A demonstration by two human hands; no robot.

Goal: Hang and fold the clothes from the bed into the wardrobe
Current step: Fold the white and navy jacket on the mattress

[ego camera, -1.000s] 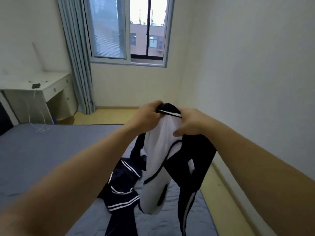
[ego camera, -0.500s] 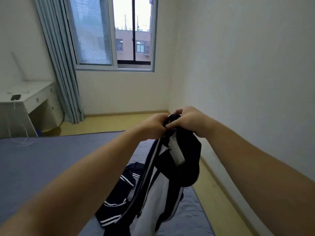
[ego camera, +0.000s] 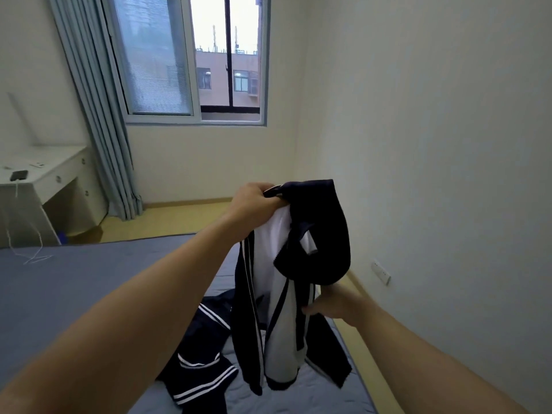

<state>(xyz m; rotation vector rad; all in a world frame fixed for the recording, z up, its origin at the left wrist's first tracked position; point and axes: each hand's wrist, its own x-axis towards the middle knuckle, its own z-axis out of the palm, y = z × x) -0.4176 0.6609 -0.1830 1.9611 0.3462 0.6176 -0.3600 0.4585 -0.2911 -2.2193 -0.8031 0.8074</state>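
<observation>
I see the left hand [ego camera: 257, 201] gripping the garment [ego camera: 270, 264] at its top. Right hand [ego camera: 337, 303] touches it lower down; can't tell its grip.

A: Where's the cam?
B: Head-worn, wide-angle, one view only. Looks fwd and a bit down across the bed [ego camera: 74, 294].
A: Facing what?
B: The window [ego camera: 155, 70] at 12, slightly left of centre, far end of rm. The side wall [ego camera: 433, 144] runs close by at 3, the desk [ego camera: 44, 171] far off at 9.
A: How near the work?
B: Very. Forearms fill the btm at 7 and 5; the left hand [ego camera: 254, 201] gripping the jacket [ego camera: 328, 222] sits mid-frame, the right hand [ego camera: 334, 303] just below at 5.
</observation>
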